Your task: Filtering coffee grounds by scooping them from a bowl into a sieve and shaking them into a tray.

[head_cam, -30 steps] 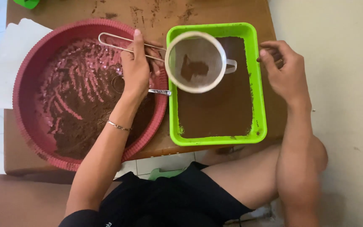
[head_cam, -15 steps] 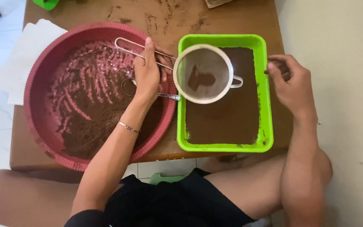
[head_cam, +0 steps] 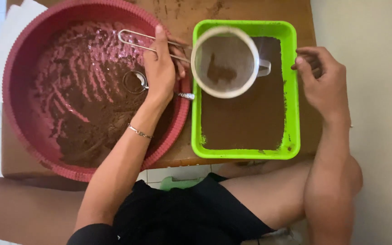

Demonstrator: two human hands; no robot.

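Holding: our left hand (head_cam: 162, 68) grips the wire handle of the sieve (head_cam: 225, 61).
Sieve: over the green tray (head_cam: 291, 90), at its 11 o'clock corner.
Right hand (head_cam: 323, 81): loosely curled, holding nothing, touching the tray's 3 o'clock rim.
Spoon (head_cam: 137, 81): in the red basin (head_cam: 19, 68).

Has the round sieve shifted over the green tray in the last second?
No, hardly. The round mesh sieve, held by the left hand, stays over the far end of the green plastic tray, overhanging its left wall as before.
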